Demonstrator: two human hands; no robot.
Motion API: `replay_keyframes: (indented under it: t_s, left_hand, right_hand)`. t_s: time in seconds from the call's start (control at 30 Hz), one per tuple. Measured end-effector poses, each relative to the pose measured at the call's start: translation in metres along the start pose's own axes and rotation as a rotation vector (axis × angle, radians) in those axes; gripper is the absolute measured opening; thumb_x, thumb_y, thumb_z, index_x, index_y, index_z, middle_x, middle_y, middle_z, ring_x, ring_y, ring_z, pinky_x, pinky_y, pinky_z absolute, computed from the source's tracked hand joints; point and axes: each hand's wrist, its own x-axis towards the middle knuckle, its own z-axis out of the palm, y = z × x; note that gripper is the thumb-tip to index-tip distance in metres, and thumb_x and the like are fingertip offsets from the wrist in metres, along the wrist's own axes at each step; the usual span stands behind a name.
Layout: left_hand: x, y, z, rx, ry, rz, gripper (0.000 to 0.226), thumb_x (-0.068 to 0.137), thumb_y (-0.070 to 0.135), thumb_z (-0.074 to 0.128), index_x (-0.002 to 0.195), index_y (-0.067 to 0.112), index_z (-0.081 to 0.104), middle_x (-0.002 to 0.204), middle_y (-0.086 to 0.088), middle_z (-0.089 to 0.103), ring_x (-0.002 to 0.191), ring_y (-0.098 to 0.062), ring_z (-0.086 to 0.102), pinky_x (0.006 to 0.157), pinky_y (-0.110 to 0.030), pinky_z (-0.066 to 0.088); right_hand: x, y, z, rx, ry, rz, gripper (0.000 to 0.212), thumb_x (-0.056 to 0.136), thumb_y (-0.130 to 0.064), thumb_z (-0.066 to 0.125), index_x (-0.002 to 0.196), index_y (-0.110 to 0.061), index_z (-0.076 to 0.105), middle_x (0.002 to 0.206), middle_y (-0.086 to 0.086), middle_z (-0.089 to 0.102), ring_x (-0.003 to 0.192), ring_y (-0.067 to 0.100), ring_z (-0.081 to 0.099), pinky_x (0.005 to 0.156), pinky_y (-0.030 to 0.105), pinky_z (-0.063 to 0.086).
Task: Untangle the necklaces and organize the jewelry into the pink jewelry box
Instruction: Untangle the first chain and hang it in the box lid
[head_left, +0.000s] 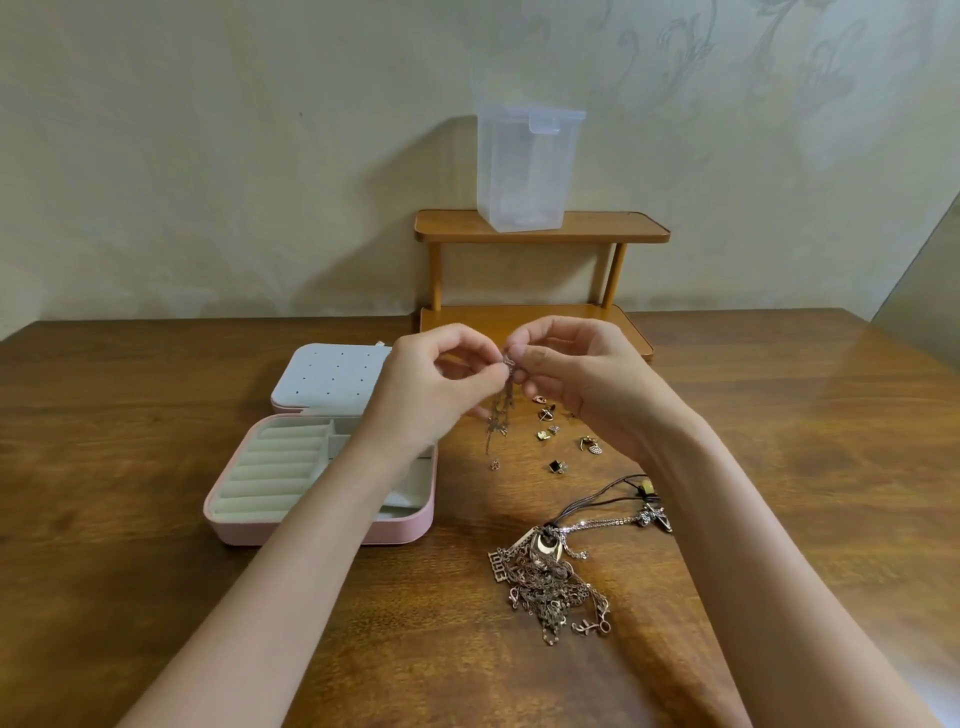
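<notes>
Above the table my left hand (434, 382) and my right hand (576, 376) pinch the top of a thin chain necklace (497, 415) between fingertips; its strands hang down to a small pendant near the wood. The pink jewelry box (322, 532) lies open at the left, with cream ring rolls inside and a white dotted lid (332, 376) behind. A tangled heap of necklaces (553, 582) lies in front at the centre. A brown cord necklace (608, 496) and a silver chain (613, 522) run off to its right. Several small earrings (558, 436) are scattered under my hands.
A two-tier wooden shelf (540, 228) stands against the wall behind my hands, with a translucent plastic container (527, 166) on its top tier. The brown wooden table (805, 441) stretches to both sides.
</notes>
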Motion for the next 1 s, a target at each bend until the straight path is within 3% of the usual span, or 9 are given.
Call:
replay_keyframes:
  t_s: [0.13,0.23,0.33,0.43,0.6,0.73,0.83,0.93,1.0]
  left_hand:
    - [0.001,-0.002,-0.002,-0.238,-0.018,-0.179,0.005,0.085,0.012,0.066,0.082,0.016,0.067,0.085,-0.003,0.064,0.068,0.0,0.063,0.054,-0.016,0.05]
    - [0.001,-0.003,-0.001,-0.278,-0.051,-0.204,0.006,0.085,0.013,0.065,0.081,0.017,0.066,0.088,-0.005,0.064,0.074,-0.005,0.064,0.056,-0.018,0.051]
    - [0.001,-0.003,0.0,-0.31,-0.071,-0.213,0.007,0.086,0.012,0.064,0.081,0.017,0.065,0.085,-0.002,0.064,0.073,-0.003,0.064,0.057,-0.019,0.052]
    - [0.001,-0.004,0.001,-0.201,-0.068,-0.146,0.009,0.083,0.007,0.067,0.079,0.015,0.065,0.082,-0.002,0.065,0.071,-0.005,0.066,0.059,-0.021,0.055]
    - [-0.001,-0.006,0.006,0.253,-0.003,0.134,0.014,0.077,0.009,0.072,0.088,0.014,0.066,0.068,0.009,0.061,0.058,-0.004,0.059,0.057,-0.015,0.054]
    - [-0.004,-0.005,0.008,0.384,-0.032,0.229,0.01,0.077,0.014,0.073,0.084,0.016,0.066,0.067,0.014,0.055,0.059,-0.001,0.053,0.055,-0.007,0.044]
    - [-0.001,-0.005,0.004,0.172,-0.082,0.056,0.003,0.08,0.016,0.068,0.081,0.018,0.066,0.068,0.008,0.053,0.057,-0.003,0.047,0.045,-0.013,0.041]
    - [-0.002,0.0,0.004,-0.304,-0.14,-0.268,0.015,0.088,0.015,0.058,0.074,0.016,0.063,0.058,0.009,0.047,0.049,-0.002,0.038,0.039,-0.014,0.026]
    - [-0.004,0.004,0.007,-0.475,-0.174,-0.366,0.019,0.09,0.014,0.053,0.071,0.014,0.058,0.06,0.007,0.042,0.047,-0.003,0.033,0.037,-0.013,0.019]
  right_hand:
    - [-0.002,-0.003,-0.004,-0.09,-0.027,-0.004,0.02,0.073,-0.018,0.068,0.084,-0.001,0.068,0.076,0.008,0.064,0.07,0.011,0.06,0.061,0.018,0.05]
    - [-0.003,-0.005,-0.004,-0.206,-0.033,-0.019,0.007,0.08,-0.01,0.067,0.08,-0.004,0.069,0.07,0.0,0.065,0.065,0.007,0.059,0.06,0.018,0.049]
    - [-0.004,-0.008,-0.005,-0.36,-0.021,-0.061,0.007,0.083,-0.01,0.068,0.079,-0.005,0.07,0.066,-0.001,0.064,0.059,0.011,0.055,0.058,0.018,0.048]
    - [-0.004,-0.01,-0.006,-0.485,-0.01,-0.085,0.006,0.083,-0.008,0.069,0.078,-0.007,0.071,0.065,0.0,0.064,0.059,0.015,0.053,0.058,0.021,0.047]
    - [0.001,-0.005,0.002,-0.9,0.038,-0.18,0.005,0.078,-0.01,0.07,0.074,-0.011,0.068,0.07,0.001,0.064,0.062,0.009,0.055,0.059,0.021,0.048]
    - [0.002,-0.002,0.003,-0.899,0.035,-0.184,0.006,0.076,-0.011,0.069,0.071,-0.011,0.065,0.07,0.003,0.063,0.063,0.01,0.054,0.057,0.019,0.045]
    - [0.0,-0.003,-0.001,-0.713,-0.026,-0.135,0.004,0.077,-0.008,0.067,0.073,-0.006,0.066,0.075,0.011,0.063,0.065,0.014,0.052,0.057,0.024,0.044]
    - [-0.001,-0.008,-0.001,-0.666,-0.096,-0.178,0.01,0.078,-0.006,0.065,0.069,-0.009,0.062,0.081,0.003,0.06,0.072,0.013,0.053,0.064,0.025,0.047]
    - [-0.001,-0.01,-0.001,-0.699,-0.1,-0.197,0.009,0.076,-0.01,0.065,0.069,-0.006,0.062,0.086,-0.001,0.057,0.079,0.015,0.055,0.073,0.029,0.049]
